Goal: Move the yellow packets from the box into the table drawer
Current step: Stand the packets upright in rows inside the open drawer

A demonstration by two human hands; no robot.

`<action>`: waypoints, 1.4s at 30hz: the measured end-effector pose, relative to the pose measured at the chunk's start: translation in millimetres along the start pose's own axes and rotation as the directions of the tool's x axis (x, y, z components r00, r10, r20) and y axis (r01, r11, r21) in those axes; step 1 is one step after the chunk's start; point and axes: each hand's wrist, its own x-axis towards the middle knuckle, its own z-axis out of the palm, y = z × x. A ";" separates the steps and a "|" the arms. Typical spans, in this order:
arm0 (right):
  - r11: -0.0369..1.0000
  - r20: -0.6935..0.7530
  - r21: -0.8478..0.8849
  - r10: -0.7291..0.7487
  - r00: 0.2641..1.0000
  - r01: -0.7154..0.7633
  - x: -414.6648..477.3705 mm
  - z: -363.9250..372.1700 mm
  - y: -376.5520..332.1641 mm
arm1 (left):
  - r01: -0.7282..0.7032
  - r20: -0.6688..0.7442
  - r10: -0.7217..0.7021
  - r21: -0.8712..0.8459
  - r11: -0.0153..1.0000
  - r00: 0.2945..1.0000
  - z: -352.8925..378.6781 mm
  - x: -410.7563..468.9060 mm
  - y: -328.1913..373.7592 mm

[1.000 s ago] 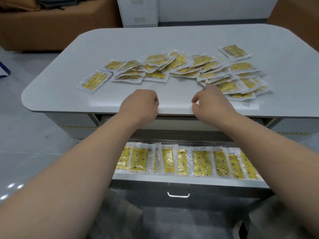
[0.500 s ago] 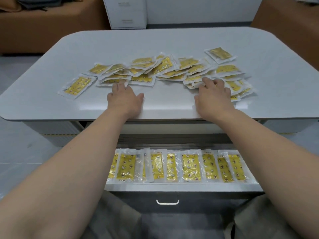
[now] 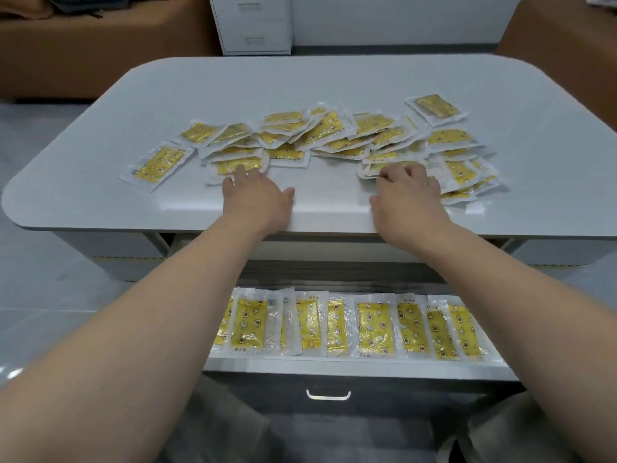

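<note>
Yellow in clear wrapping: a lone packet [image 3: 157,165] flat near the left end of the grey table [image 3: 334,85], just apart from the rest. To its right, a long heap of packets [image 3: 329,130] spread across the middle of the tabletop, many overlapping. At the heap's near edge, left hand [image 3: 258,200] palm down, fingers straight and slightly spread, tips touching the nearest packet, thumb on bare tabletop, nothing gripped. Further right, right hand [image 3: 409,197] also palm down, fingers bent over the right part of the heap, thumb on the table; cannot tell whether pinching a packet or only pressing. Lower down, between the forearms, drawer [image 3: 350,364] pulled out, holding a row of packets [image 3: 374,325] laid side by side, a few overlapping toward the left. Metal handle [image 3: 328,395] on the drawer front.
</note>
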 end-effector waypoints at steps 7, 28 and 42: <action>0.961 -0.074 0.138 -0.230 0.970 0.238 -42.1 0.8 -11.4 | -0.231 -0.054 0.231 0.009 0.973 0.971 7.4 -46.1 17.2; 0.937 -0.086 0.338 -0.066 0.994 0.091 -55.2 -6.3 -6.5 | -0.280 -0.196 0.257 -0.097 0.955 0.946 -1.8 -68.1 -4.8; 0.908 0.011 0.413 0.080 0.997 -0.077 -33.5 -1.9 -17.9 | -0.301 -0.147 0.275 -0.195 0.934 0.950 4.3 -54.2 1.1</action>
